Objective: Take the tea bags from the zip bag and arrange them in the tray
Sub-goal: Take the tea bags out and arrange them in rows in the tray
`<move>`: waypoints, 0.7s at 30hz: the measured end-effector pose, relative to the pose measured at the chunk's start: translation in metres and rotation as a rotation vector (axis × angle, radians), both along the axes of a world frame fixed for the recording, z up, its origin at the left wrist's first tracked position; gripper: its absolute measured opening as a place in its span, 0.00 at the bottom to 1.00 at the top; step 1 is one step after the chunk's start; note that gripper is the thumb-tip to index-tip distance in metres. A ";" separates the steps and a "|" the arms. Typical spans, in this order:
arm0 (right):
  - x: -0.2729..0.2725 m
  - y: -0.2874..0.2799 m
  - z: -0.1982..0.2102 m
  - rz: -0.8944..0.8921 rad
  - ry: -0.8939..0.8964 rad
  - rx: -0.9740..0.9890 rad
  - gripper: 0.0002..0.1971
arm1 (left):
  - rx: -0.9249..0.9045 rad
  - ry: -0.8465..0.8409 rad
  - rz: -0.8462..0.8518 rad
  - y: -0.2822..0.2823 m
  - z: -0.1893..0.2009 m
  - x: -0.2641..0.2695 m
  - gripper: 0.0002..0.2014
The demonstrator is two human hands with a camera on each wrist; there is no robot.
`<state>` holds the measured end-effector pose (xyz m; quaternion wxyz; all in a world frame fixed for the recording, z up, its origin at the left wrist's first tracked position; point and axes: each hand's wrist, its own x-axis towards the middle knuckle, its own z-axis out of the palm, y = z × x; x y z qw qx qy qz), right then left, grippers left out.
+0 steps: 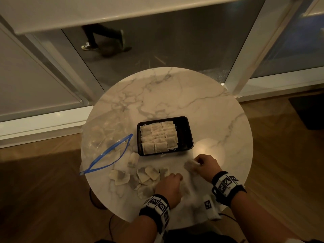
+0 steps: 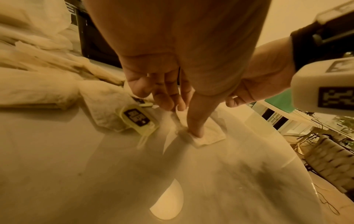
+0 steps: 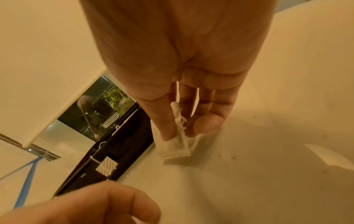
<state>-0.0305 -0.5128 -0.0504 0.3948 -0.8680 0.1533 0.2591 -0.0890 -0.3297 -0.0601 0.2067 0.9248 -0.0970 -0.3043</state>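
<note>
- One tea bag point(image 3: 175, 147) was pinched by the right hand point(image 1: 206, 165) near the tray point(image 1: 188, 132).
- Another tea bag point(image 2: 207, 135) was pressed onto the table point(image 1: 184, 95) by the left hand point(image 1: 169, 187), forefinger straight.

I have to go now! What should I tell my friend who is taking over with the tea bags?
Right hand: pinches one tea bag just above the table, near the tray's front right corner.
Left hand: one finger presses a tea bag flat on the table.
Done: rows of bags fill the left part of the black tray.
Left: the loose pile in front of the tray, and any bags in the open zip bag.
</note>
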 end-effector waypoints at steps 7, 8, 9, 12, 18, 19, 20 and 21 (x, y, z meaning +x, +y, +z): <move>0.003 -0.023 0.021 -0.156 -0.184 0.122 0.05 | 0.053 0.020 0.017 -0.003 0.002 0.001 0.17; 0.007 -0.024 0.026 -0.173 -0.224 0.137 0.04 | 0.058 0.021 0.007 -0.002 0.002 0.001 0.15; 0.011 -0.023 0.031 -0.182 -0.262 0.145 0.03 | 0.052 0.020 0.005 -0.001 0.001 0.001 0.14; 0.025 -0.017 0.042 -0.157 -0.331 0.136 0.02 | -0.017 0.013 0.052 0.003 0.002 0.003 0.12; 0.053 0.010 0.056 0.046 -0.376 0.047 0.06 | -0.240 -0.041 0.239 0.026 0.023 0.019 0.05; 0.058 0.015 0.058 0.090 -0.375 0.012 0.07 | -0.272 -0.052 0.289 0.031 0.027 0.022 0.06; 0.064 0.021 0.059 0.138 -0.371 -0.023 0.08 | -0.286 -0.066 0.342 0.036 0.032 0.025 0.06; 0.070 0.025 0.058 0.187 -0.356 -0.067 0.09 | -0.291 -0.081 0.382 0.041 0.036 0.027 0.06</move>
